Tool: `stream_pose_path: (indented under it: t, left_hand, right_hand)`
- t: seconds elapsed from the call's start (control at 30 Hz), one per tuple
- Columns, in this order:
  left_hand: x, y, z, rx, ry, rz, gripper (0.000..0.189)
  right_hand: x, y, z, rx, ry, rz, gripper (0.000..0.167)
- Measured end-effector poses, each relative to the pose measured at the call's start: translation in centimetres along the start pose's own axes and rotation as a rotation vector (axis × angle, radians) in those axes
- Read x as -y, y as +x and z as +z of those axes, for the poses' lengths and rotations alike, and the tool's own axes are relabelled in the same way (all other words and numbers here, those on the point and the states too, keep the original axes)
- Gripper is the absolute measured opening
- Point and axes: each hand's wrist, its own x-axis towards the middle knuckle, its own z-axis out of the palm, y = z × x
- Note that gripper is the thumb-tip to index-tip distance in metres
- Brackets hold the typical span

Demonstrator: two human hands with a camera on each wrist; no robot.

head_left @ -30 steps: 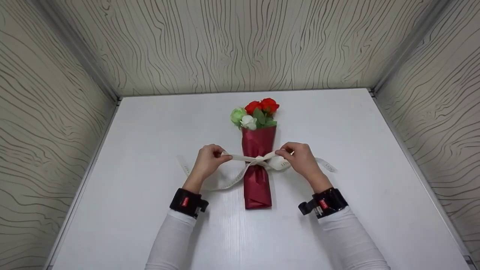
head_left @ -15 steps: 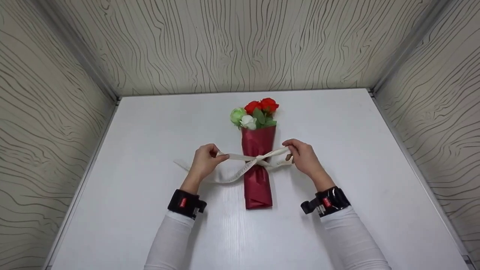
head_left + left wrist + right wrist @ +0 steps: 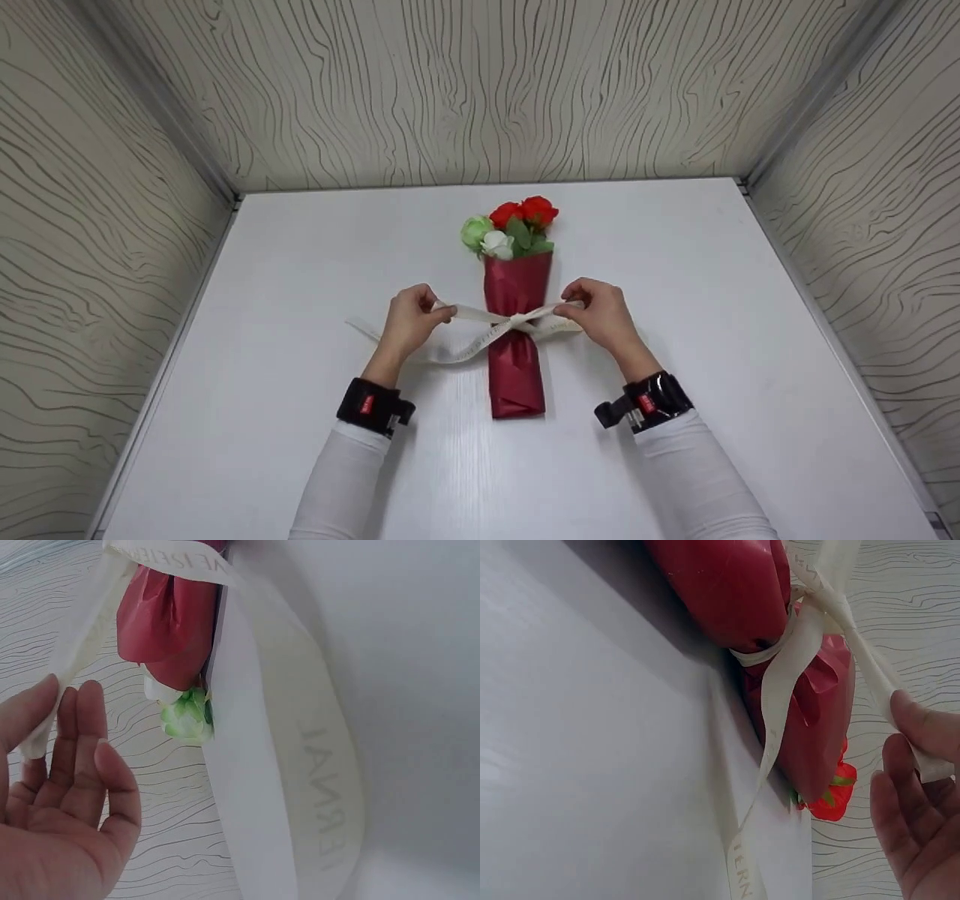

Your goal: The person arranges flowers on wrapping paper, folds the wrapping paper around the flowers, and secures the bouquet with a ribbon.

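Note:
A bouquet [image 3: 517,281] in dark red wrapping lies on the white table, red, white and pale green flowers at its far end. Round its middle runs a cream ribbon [image 3: 480,313] printed with letters, knotted in front. My left hand [image 3: 409,321] pinches one ribbon loop between thumb and fingers, left of the knot. On the other side my right hand [image 3: 604,315] pinches another loop. Both loops are drawn outward from the knot [image 3: 832,604]. A loose ribbon tail [image 3: 315,765] curves below the left hand; another tail [image 3: 776,701] hangs by the right.
The white table [image 3: 300,255] spreads around the bouquet. Panels with a wood-grain pattern [image 3: 480,90] stand behind it and at both sides. Black wrist straps [image 3: 371,405] with small camera mounts sit on both wrists, over white sleeves.
The right hand moved outward, lifting its loop, then came back slightly toward the knot and pinches the ribbon nearer. The left hand shifted a little left, keeping its pinch.

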Motion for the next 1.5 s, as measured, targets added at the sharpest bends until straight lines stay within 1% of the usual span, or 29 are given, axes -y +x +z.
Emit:
stream_pose_path:
  t: [0.07, 0.27, 0.33, 0.47, 0.63, 0.73, 0.9, 1.0, 1.23, 1.37, 1.5]
  left_hand:
    - [0.1, 0.0, -0.1, 0.0, -0.009, -0.01, 0.027]
    - [0.5, 0.0, -0.2, -0.012, -0.024, -0.018, 0.029]
    - [0.6, 0.0, -0.2, -0.007, -0.026, -0.021, 0.029]
    - [0.8, 0.0, -0.3, -0.005, -0.028, -0.031, 0.029]
    - [1.0, 0.1, -0.5, -0.006, -0.021, -0.036, 0.028]
    - [1.4, 0.1, -0.6, -0.002, -0.026, -0.043, 0.028]
    - [1.9, 0.1, -0.8, 0.001, -0.032, -0.053, 0.027]
    - [2.3, 0.1, -0.9, -0.006, -0.02, -0.066, 0.028]
    - [2.8, -0.1, -1.1, -0.02, 0.005, -0.13, 0.027]
    - [3.1, -0.3, -1.5, -0.04, 0.031, -0.171, 0.026]
    - [3.4, -0.5, -1.9, -0.047, 0.029, -0.22, 0.026]
  right_hand:
    - [-0.2, 0.1, -0.3, 0.005, 0.042, 0.017, 0.019]
    - [-0.7, 0.1, -1.1, 0.067, 0.185, 0.073, 0.017]
    - [-0.9, 0.1, -1.2, 0.061, 0.208, 0.093, 0.017]
    - [-1.4, 0.0, -1.3, 0.0, 0.182, 0.105, 0.012]
    - [-2.0, 0.2, -1.6, -0.073, 0.052, 0.099, 0.007]
    - [-2.4, 0.3, -1.9, -0.092, -0.01, 0.121, 0.007]
    - [-3.0, 0.4, -1.9, -0.07, 0.009, 0.174, 0.011]
    - [-3.3, 0.4, -1.8, -0.06, 0.015, 0.191, 0.013]
    - [-4.0, 0.3, -2.0, -0.049, 0.003, 0.231, 0.016]
    - [-4.4, 0.1, -2.2, -0.061, 0.008, 0.277, 0.015]
    - [-5.0, -0.2, -2.4, -0.078, 0.018, 0.321, 0.015]
